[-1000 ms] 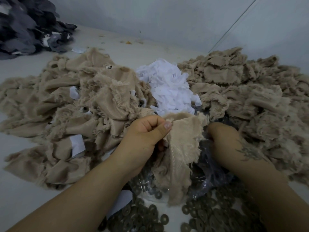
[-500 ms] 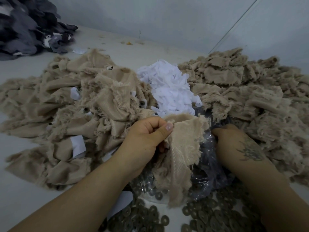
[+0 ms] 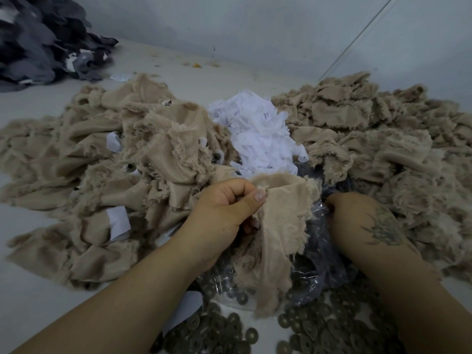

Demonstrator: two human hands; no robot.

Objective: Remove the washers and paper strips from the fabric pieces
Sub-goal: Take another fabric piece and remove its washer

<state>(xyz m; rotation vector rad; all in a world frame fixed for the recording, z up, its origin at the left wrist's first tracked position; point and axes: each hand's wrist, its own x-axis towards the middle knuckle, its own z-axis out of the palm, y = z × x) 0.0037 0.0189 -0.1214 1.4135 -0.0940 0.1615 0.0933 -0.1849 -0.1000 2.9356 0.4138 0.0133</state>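
Observation:
My left hand [image 3: 224, 210] pinches the top edge of a frayed beige fabric piece [image 3: 275, 241], which hangs down over a clear plastic bag [image 3: 316, 272]. My right hand [image 3: 357, 215] lies to the right of that piece, its fingertips curled down at the bag's rim and hidden from me. Dark metal washers [image 3: 319, 325] lie loose at the near edge and inside the bag. A heap of white paper strips [image 3: 258, 134] sits behind the hands. A beige pile at the left [image 3: 102, 180] has paper strips and washers showing among its pieces.
A second beige fabric pile [image 3: 383, 149] fills the right side. Dark grey fabric [image 3: 38, 39] is heaped at the far left corner. The work surface is pale, with a wall close behind.
My right hand has drawn slightly down and to the right beside the bag. The left hand keeps its pinch on the beige piece.

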